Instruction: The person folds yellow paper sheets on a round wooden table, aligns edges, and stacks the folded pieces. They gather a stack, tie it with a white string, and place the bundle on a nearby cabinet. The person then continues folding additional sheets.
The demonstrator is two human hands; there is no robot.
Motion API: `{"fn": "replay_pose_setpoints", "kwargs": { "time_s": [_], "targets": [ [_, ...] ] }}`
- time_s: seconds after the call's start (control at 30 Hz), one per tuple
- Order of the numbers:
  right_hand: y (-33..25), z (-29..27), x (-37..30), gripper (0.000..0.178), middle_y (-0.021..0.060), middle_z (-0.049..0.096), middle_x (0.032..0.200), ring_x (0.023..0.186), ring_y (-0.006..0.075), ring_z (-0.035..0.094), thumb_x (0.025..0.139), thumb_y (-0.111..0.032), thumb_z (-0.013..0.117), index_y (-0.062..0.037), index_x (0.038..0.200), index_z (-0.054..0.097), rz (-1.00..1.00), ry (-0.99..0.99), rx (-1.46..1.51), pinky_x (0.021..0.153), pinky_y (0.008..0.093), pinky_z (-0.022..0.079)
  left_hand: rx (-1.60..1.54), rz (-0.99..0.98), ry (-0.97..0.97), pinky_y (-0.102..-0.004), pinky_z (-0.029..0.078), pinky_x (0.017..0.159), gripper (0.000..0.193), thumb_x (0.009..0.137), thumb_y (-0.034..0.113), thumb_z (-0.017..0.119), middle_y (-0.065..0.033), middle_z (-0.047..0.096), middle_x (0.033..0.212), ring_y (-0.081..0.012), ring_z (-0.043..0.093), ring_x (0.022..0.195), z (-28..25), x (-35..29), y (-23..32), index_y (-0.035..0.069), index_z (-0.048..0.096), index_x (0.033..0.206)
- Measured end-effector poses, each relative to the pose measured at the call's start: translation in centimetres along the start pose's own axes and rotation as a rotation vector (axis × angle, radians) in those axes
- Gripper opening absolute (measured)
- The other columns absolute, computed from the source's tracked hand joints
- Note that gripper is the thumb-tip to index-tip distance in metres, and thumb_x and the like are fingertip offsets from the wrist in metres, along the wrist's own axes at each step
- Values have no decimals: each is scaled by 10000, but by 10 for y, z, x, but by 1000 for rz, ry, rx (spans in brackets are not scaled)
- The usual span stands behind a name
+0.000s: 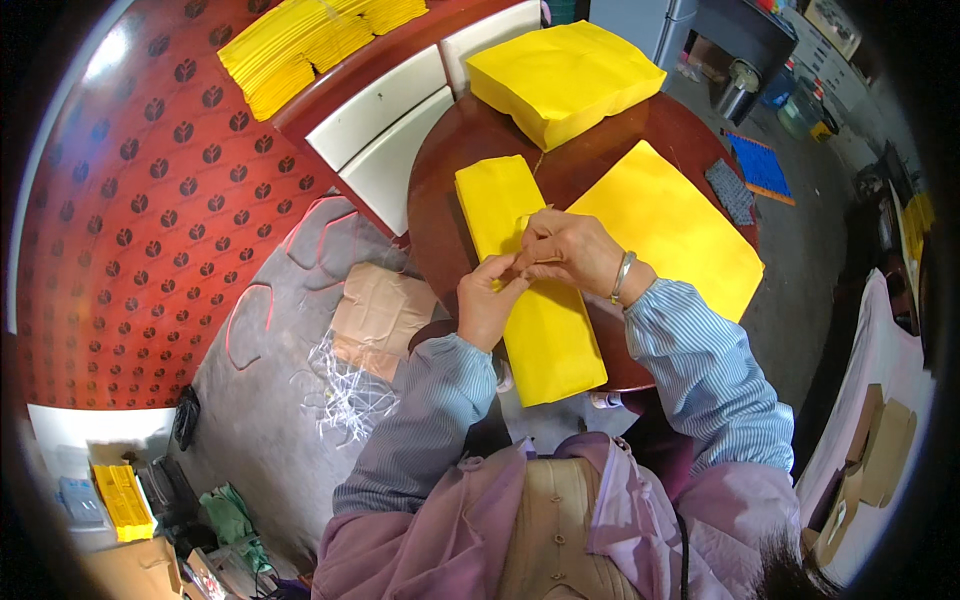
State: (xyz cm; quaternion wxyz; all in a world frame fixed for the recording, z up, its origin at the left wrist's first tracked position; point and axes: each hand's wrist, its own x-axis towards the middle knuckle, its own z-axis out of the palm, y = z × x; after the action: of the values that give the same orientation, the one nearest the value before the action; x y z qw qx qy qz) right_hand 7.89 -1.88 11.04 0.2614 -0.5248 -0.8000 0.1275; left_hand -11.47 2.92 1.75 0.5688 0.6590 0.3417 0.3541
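Note:
A long, narrow yellow bundle (552, 345), seemingly folded paper or cloth, lies across the round dark-red table, its near end reaching past the front edge. Over its middle, my left hand (487, 305) and my right hand (575, 255) meet with fingertips pinched together. What they pinch is too small to make out; it may be a thin cord. A metal bracelet circles my right wrist. To the right of the bundle a flat yellow sheet or stack (680, 235) covers much of the tabletop. At the back stands a thick yellow block-shaped bundle (565, 75).
The round table (432, 180) adjoins a red-topped cabinet with white drawers (385, 125). Stacked yellow pieces (300, 50) lie on that cabinet. A grey textured pad (730, 190) sits at the table's right edge. Brown paper (380, 315) and tangled white strips (348, 395) lie on the floor.

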Motion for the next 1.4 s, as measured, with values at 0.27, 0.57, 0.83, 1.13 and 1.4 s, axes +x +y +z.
{"fn": "replay_pose_setpoints", "kwargs": {
  "time_s": [0.27, 0.57, 0.83, 1.13, 1.4],
  "targets": [
    [10, 10, 4, 156, 71, 746, 1130, 1034, 247, 695, 832, -169, 850, -148, 987, 854, 160, 54, 491, 888, 332, 578, -83, -143, 47, -252, 547, 827, 207, 949, 41, 749, -49, 747, 998, -113, 678, 914, 3, 1, 16, -40, 750, 1139],
    [23, 11, -3, 203, 93, 758, 1138, 1055, 228, 705, 939, -180, 791, -95, 1122, 817, 327, -18, 761, 938, 335, 574, -204, -176, 28, -259, 566, 851, 175, 955, 29, 741, -76, 757, 1028, -134, 697, 928, 12, 6, 17, -26, 761, 1119],
    [40, 5, -15, 227, 118, 739, 1025, 900, 222, 701, 1024, -182, 676, -55, 1201, 740, 325, -39, 473, 828, 320, 568, -145, -76, -42, -265, 569, 877, 162, 984, 84, 734, -77, 754, 1053, -148, 707, 928, 9, 18, 19, -16, 741, 1110],
    [28, 10, -24, 177, 121, 713, 876, 757, 243, 673, 952, -195, 767, -28, 1007, 785, 360, 35, 335, 698, 332, 549, -112, -127, 10, -260, 574, 830, 197, 1003, 135, 720, -95, 751, 1009, -147, 715, 880, 8, 19, 25, -35, 729, 1103],
    [23, 19, -33, 158, 137, 757, 893, 730, 248, 701, 922, -167, 794, -40, 1015, 805, 352, 180, 293, 669, 333, 558, 128, -128, -19, -258, 597, 789, 209, 1016, 179, 701, -100, 768, 977, -136, 732, 882, 12, 28, 42, -4, 745, 1104]
  ]
}}
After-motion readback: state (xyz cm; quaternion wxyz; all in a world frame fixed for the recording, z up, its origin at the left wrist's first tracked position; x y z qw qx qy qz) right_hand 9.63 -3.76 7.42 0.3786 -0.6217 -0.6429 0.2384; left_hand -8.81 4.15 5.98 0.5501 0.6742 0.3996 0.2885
